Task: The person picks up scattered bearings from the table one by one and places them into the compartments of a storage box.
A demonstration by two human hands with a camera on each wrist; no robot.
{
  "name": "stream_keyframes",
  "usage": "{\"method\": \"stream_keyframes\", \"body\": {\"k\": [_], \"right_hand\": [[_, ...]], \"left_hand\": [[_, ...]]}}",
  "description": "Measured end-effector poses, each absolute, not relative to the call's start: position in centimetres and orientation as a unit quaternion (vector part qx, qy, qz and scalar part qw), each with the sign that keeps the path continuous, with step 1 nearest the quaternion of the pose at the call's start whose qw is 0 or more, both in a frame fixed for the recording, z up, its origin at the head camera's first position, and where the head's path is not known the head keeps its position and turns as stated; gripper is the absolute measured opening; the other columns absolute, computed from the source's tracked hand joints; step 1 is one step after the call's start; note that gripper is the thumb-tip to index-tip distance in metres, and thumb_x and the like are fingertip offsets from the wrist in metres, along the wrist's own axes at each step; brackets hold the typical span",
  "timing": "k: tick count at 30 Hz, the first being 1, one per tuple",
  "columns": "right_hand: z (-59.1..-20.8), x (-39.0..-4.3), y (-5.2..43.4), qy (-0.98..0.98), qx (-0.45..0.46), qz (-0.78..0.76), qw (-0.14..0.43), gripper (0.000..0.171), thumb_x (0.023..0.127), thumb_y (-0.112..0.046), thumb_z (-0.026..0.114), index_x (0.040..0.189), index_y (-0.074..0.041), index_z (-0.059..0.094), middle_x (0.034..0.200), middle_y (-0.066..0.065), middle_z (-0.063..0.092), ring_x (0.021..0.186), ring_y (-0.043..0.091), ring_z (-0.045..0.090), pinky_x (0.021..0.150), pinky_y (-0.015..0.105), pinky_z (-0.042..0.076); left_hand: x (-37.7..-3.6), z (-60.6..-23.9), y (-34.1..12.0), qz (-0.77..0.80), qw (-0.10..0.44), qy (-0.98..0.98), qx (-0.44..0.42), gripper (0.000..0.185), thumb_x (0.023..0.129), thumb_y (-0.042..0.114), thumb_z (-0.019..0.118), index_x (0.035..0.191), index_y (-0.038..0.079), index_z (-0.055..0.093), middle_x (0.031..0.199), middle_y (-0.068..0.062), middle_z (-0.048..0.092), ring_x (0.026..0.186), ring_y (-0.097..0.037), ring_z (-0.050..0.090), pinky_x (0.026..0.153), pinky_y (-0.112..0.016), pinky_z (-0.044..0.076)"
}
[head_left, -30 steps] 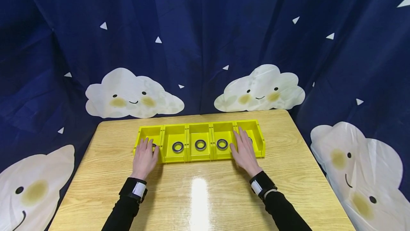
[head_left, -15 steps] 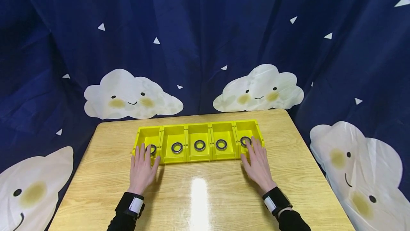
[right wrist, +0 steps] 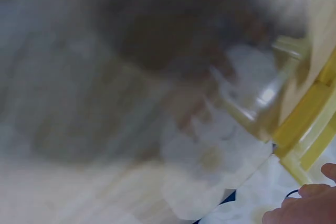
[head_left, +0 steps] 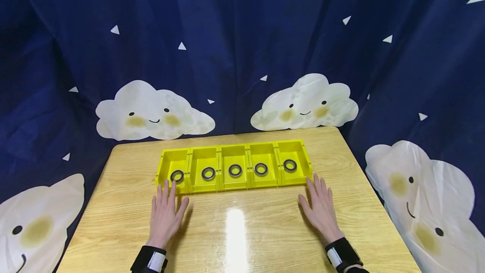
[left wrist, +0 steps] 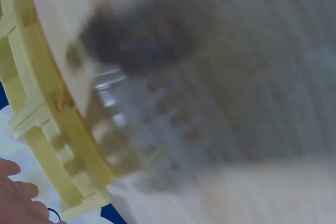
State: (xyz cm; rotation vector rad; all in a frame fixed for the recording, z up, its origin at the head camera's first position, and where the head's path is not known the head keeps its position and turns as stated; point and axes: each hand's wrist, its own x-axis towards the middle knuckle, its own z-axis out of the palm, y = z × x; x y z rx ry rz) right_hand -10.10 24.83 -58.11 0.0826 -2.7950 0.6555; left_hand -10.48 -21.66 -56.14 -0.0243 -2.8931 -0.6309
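Observation:
A row of joined yellow bins (head_left: 234,188) stands on the table, with one ring-shaped bearing in each compartment. The left hand (head_left: 164,218), fingers spread and straight, is at the front of the leftmost bin, its fingertips near that bin's bearing (head_left: 177,176). Off the front right corner of the row is the right hand (head_left: 321,210), also with straight fingers and holding nothing. The rightmost bearing (head_left: 289,165) lies in full view, apart from that hand. In the left wrist view the fingers (left wrist: 21,198) show beside the yellow bins; the right wrist view shows fingers (right wrist: 307,205) likewise.
The wooden table (head_left: 204,231) carries a bright light reflection in front of the bins. Behind it hangs a dark blue curtain (head_left: 235,54) with white clouds and triangles. Middle bearings (head_left: 235,170) lie flat in their bins.
Both hands have drawn back toward the person, out of the end bins. The right hand has also moved to the right. The end bearings now show; the bins stay in place.

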Motion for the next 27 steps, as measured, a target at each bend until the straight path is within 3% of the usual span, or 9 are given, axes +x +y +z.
{"method": "stream_keyframes", "body": {"k": [27], "right_hand": [[-59.2,-8.5,24.9,-0.969,0.019,0.228,0.096,0.066,0.096,-0.037,0.055,0.148,-0.002,0.035,0.155,0.026,0.025,0.141,0.049,0.022,0.109,0.067,0.016]], "left_hand": [[-9.4,-57.3,-22.5,-0.181,0.076,-0.981,-0.002,0.076,0.096,0.052,0.047,0.155,0.014,0.017,0.159,-0.020,0.019,0.148,-0.041,0.011,0.114,-0.062,0.014]]}}
